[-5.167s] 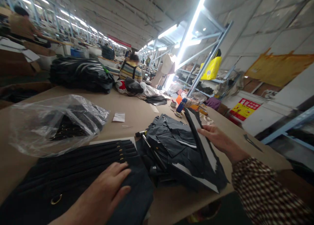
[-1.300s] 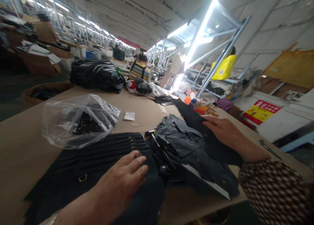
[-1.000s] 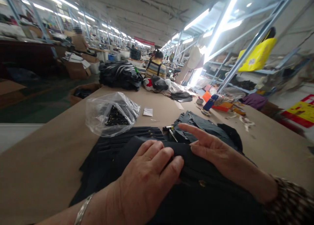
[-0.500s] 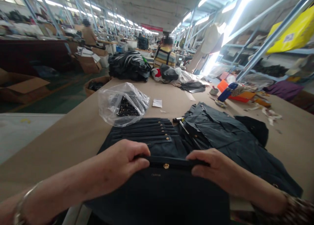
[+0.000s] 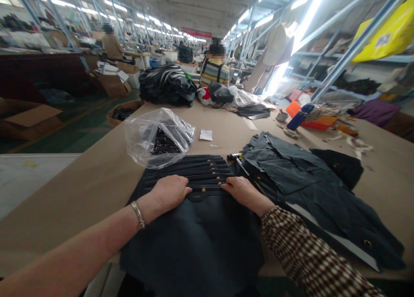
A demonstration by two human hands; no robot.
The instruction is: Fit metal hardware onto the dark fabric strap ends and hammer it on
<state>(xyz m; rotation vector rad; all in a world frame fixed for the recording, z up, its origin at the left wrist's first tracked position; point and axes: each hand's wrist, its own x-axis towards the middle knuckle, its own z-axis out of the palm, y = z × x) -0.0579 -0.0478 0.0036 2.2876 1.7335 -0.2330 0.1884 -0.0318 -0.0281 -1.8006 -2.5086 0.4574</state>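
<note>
A dark fabric bag [image 5: 200, 241], with a gold snap near its top edge, lies along the front of the table and hangs toward me. My left hand [image 5: 171, 191] pinches its top edge left of the snap. On the other side, my right hand [image 5: 244, 193] grips the same edge, fingers closed. Beneath and beyond that edge is a stack of similar dark bags [image 5: 187, 165], their gold snaps in a staggered row. Right of the stack lies a screwdriver-like tool [image 5: 238, 159] with a black and yellow handle, partly over dark fabric.
A clear plastic bag [image 5: 139, 137] of black pieces with gold metal parts sits behind the stack, near a small white paper [image 5: 206, 135]. Dark fabric pieces [image 5: 300, 176] spread over the right side. Farther back are a black heap [image 5: 166, 85] and an orange bin [image 5: 320, 124].
Both hands have moved forward and away from me, carrying the bag's top edge down onto the stack. More of the right checked sleeve now shows.
</note>
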